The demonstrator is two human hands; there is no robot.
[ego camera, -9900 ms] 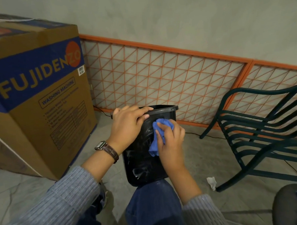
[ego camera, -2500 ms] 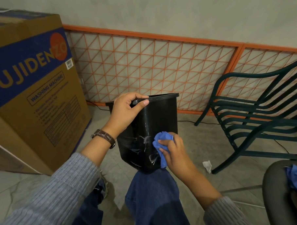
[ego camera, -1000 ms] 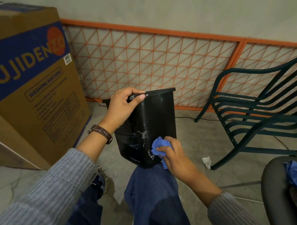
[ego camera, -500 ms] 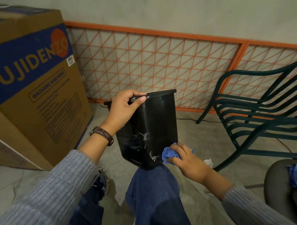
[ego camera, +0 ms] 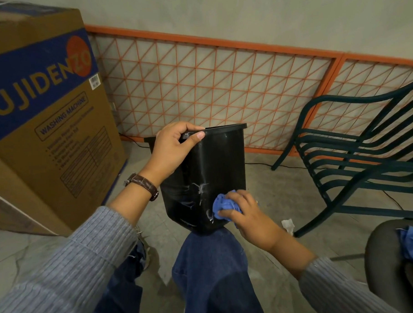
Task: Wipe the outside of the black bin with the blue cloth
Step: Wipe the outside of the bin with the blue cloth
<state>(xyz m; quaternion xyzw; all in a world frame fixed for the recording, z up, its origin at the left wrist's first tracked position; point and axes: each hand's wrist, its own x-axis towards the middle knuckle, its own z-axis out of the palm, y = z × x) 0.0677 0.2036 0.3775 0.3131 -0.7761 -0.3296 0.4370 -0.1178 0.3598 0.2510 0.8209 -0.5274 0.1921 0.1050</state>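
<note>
1. The right hand (ego camera: 248, 217), at centre frame with fingers curled, pinches the bunched blue cloth (ego camera: 224, 206) against the lower right face of the black bin (ego camera: 220, 165). Since half a second ago the cloth has slid slightly up-left off the bottom corner.
2. The left hand (ego camera: 174, 150) still grips the rim, thumb over the edge.
3. The bin stands on a jeans-clad knee (ego camera: 210, 262); white streaks mark its face, and its inside is hidden.

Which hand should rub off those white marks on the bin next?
Probably the right hand: it holds the blue cloth against the bin, right beside the white marks. The left hand is busy gripping the rim to steady the bin.
</note>
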